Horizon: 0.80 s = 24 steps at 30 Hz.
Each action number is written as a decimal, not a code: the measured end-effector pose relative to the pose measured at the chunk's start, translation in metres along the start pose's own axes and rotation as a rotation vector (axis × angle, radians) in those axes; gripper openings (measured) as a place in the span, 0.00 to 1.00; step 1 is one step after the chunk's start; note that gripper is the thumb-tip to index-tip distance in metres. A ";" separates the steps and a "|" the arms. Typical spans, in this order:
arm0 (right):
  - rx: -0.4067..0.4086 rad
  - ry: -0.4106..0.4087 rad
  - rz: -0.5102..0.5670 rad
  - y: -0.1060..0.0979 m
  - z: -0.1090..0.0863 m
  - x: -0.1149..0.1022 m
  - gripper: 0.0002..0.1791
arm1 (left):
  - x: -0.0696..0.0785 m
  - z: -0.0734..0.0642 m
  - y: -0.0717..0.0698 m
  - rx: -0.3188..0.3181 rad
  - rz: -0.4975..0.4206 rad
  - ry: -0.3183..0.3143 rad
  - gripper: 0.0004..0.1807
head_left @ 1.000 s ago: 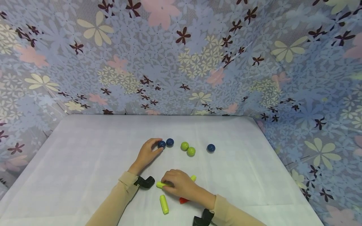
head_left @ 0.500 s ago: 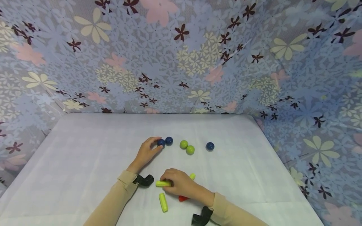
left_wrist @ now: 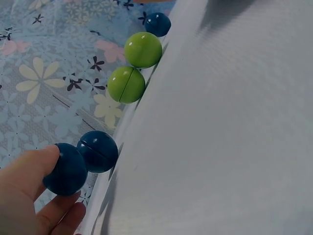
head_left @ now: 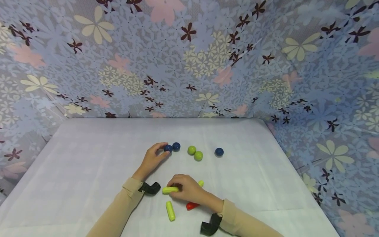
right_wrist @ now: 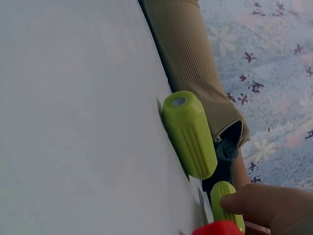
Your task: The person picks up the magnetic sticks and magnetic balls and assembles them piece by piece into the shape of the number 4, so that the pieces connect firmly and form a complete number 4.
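In the head view my left hand [head_left: 152, 160] pinches a glossy dark blue ball [head_left: 168, 148] between thumb and fingers. Right beside that ball sits another dark blue ball [head_left: 176, 146]; the left wrist view shows a seam around this second ball [left_wrist: 99, 152]. Nearer the front, my right hand [head_left: 187, 189] grips a short yellow-green ribbed bar [head_left: 170, 190], its right end hidden by the hand. A matching bar [head_left: 170, 210] lies below it on the white cloth. Partly covered by the right hand and wrist are a third yellow-green bar [head_left: 201, 183] and a red piece [head_left: 192, 206].
Two light green balls [head_left: 195, 153] sit close together right of the blue pair. Farther right is a lone dark blue ball [head_left: 219, 151]. Each wrist wears a black mount [head_left: 151, 188]. A flowered fabric wall [head_left: 165, 65] rises behind the white-covered table [head_left: 251, 184].
The whole head view has shifted slightly. My left hand stays on the blue ball, and my right hand keeps its hold on the yellow-green bar, with slightly more of the bar showing.
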State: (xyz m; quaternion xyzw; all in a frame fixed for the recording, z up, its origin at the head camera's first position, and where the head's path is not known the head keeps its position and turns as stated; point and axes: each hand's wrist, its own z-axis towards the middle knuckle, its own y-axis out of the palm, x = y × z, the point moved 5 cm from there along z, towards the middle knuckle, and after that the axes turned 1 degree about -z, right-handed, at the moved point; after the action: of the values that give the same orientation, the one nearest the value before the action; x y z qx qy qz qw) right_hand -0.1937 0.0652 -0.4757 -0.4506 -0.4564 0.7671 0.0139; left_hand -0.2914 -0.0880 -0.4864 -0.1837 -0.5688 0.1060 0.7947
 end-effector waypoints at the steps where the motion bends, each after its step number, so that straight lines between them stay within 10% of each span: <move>1: 0.009 0.001 0.017 -0.001 0.000 0.001 0.11 | 0.001 0.000 0.000 0.001 -0.001 0.002 0.21; 24: 0.198 0.076 0.136 -0.033 0.006 0.024 0.11 | 0.038 -0.010 -0.005 -0.135 -0.187 0.040 0.19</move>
State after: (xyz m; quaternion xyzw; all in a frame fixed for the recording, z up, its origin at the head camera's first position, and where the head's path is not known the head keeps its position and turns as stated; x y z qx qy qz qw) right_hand -0.2254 0.0905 -0.4674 -0.5059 -0.3457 0.7899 0.0236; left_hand -0.2694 -0.0803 -0.4543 -0.1850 -0.5732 -0.0111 0.7982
